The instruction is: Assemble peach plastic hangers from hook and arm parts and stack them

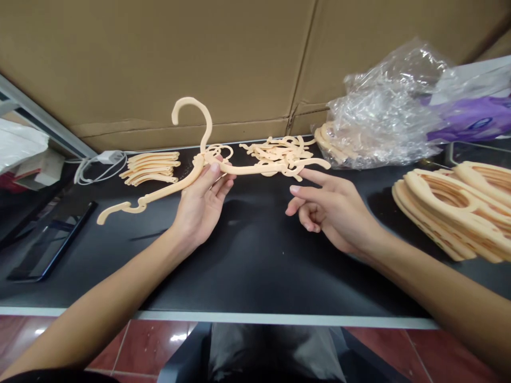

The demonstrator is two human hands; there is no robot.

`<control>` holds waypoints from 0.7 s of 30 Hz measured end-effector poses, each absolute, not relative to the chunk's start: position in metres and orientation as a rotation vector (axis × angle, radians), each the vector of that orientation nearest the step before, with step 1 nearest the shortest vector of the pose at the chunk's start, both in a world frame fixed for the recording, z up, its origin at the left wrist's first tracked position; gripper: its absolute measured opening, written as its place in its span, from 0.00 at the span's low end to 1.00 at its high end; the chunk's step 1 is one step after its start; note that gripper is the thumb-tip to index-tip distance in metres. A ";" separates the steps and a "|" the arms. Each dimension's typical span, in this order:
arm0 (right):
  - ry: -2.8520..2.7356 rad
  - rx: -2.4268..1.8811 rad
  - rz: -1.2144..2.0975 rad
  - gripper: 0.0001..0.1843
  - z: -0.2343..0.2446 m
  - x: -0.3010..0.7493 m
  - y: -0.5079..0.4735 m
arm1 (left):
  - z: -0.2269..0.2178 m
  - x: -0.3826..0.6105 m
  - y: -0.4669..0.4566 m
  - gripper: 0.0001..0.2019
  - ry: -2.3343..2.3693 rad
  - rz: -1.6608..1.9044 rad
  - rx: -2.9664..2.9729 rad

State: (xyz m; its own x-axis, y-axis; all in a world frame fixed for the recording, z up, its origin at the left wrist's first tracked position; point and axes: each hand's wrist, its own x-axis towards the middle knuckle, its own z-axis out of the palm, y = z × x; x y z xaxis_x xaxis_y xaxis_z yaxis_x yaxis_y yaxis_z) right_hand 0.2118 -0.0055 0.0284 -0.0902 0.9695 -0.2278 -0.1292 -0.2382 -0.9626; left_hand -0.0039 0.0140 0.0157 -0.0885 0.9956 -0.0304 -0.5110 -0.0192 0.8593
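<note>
My left hand (205, 199) is closed around the middle of a cream plastic clothes hanger (171, 189), just under its hook. The hanger is raised above the black tabletop, hook upward, with one arm stretching left and the other right. Close to the tip of the right arm is my right hand (329, 205), its index finger extended and the other fingers partly curled. It holds nothing; whether the index fingertip touches the hanger, I cannot tell. Behind the hanger lie a heap of loose cream hanger parts (275, 151) and a row of curved hanger arms (151, 166).
Stacked cream hanger pieces (447, 207) lie at the right. Behind them, clear plastic bags (383, 111) partly cover more pieces, beside a purple packet (471, 118). At the left are a phone (54, 242) and a white cable (93, 167). A cardboard wall (159, 64) closes the back.
</note>
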 end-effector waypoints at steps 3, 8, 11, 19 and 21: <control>-1.044 -1.228 1.478 0.46 0.029 0.212 -0.005 | 0.016 -0.003 0.014 0.04 0.881 1.466 0.768; -1.075 -1.223 1.452 0.47 0.027 0.213 -0.005 | 0.017 -0.002 0.013 0.03 0.892 1.456 0.734; -1.119 -1.239 1.394 0.50 0.023 0.214 -0.003 | 0.017 -0.001 0.013 0.03 0.886 1.447 0.731; -1.356 -1.248 0.935 0.34 0.003 0.220 0.007 | 0.015 -0.001 0.012 0.03 0.881 1.437 0.725; -1.402 -1.252 0.850 0.34 -0.001 0.221 0.008 | 0.015 0.000 0.011 0.04 0.876 1.423 0.727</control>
State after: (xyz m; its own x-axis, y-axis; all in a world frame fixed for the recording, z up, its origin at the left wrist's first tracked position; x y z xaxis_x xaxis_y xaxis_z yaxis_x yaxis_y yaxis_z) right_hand 0.2214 0.0078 -0.0005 0.0700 0.9705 0.2308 0.2443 0.2077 -0.9472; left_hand -0.0004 0.0115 0.0149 -0.0503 0.9958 -0.0771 -0.5168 0.0401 0.8552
